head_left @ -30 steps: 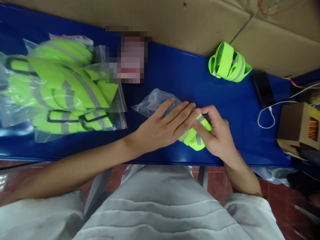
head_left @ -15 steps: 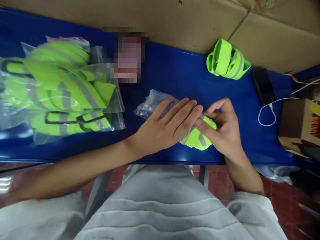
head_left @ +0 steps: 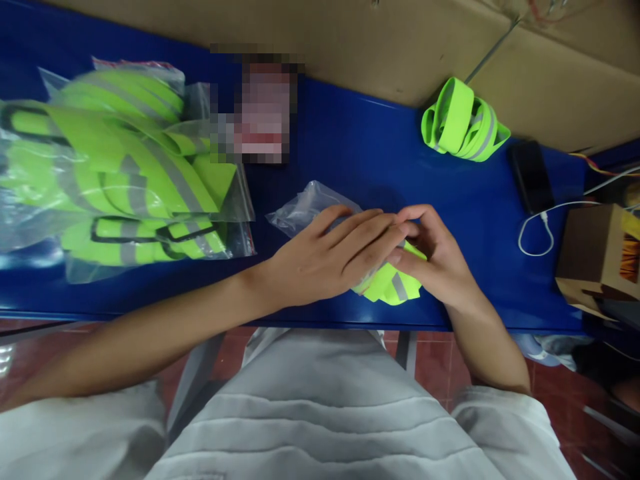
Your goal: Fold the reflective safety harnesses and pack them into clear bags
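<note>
My left hand [head_left: 330, 257] lies back-up over a clear plastic bag [head_left: 313, 203], its fingers long and close together across the bag and its thumb hidden underneath. The bag's left end sticks out crumpled beyond the fingers. A folded neon-yellow reflective strap [head_left: 393, 283] with grey bands shows below and between the hands, its left part under the bag's plastic. Thumb and fingers of my right hand [head_left: 433, 257] close on the strap at its upper edge, touching the left fingertips. The exact pinch point is partly hidden.
Several bagged yellow reflective straps [head_left: 140, 177] are heaped on the blue table [head_left: 350, 133] at left. A loose coiled strap [head_left: 465, 123] lies at the back, near a black phone-like device [head_left: 531, 177] with a white cable. A cardboard box [head_left: 583, 250] stands at right; a pixelated item [head_left: 265, 110] lies behind.
My right hand has shifted slightly left, its fingers now meeting the left fingertips. The strap shows a little less between the hands. The view has moved slightly.
</note>
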A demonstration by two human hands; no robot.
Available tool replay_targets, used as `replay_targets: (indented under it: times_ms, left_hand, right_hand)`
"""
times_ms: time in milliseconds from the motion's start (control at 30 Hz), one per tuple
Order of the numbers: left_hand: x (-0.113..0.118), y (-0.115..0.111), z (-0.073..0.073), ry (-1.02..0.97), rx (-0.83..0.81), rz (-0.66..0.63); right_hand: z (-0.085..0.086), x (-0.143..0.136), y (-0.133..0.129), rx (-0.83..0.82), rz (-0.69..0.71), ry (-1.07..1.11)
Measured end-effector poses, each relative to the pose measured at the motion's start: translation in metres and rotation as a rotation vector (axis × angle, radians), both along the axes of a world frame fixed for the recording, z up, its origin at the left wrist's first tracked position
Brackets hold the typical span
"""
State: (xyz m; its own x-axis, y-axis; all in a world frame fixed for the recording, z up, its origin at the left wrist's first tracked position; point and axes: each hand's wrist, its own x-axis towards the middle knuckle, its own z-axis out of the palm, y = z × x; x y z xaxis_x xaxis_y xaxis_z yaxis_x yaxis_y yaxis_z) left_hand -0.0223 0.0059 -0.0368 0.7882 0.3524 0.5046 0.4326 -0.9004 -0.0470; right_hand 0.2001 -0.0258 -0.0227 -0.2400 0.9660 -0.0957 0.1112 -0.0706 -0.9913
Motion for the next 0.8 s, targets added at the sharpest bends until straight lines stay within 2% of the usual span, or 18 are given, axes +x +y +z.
replay_targets:
  times_ms: [100,200,300,433,533,600,700,800]
  left_hand:
    - [-0.002,0.0,0.0,-0.064,-0.035,0.135]
    - [-0.002,0.001,-0.001,-0.065,-0.031,0.218]
    - [-0.001,0.001,-0.004,-0.003,-0.017,0.169]
    - [0.001,-0.004,-0.005,0.076,-0.039,0.041]
    - [0.005,-0.006,-0.001,0.104,-0.019,0.026]
    - [0.006,-0.005,0.002,0.078,-0.032,0.063]
    - [0.005,-0.001,0.005,-0.053,-0.08,0.136]
    - [0.003,0.001,0.006,-0.165,-0.102,0.124]
  right_hand:
    - [0.007,0.002,0.001,0.013,0.039,-0.009]
    - [0.009,0.001,-0.003,0.189,-0.018,-0.207]
    - [0.008,0.002,-0.008,0.289,0.016,-0.4]
    - [0.006,0.006,-0.008,0.239,0.107,-0.459]
    - [0.004,0.002,-0.006,0.165,0.059,-0.356]
    - [0.003,-0.002,-0.004,0.078,0.023,-0.163]
    - [0.005,0.0,0.001,-0.052,0.06,0.099]
    - [0.009,0.008,0.003,-0.066,0.086,0.116]
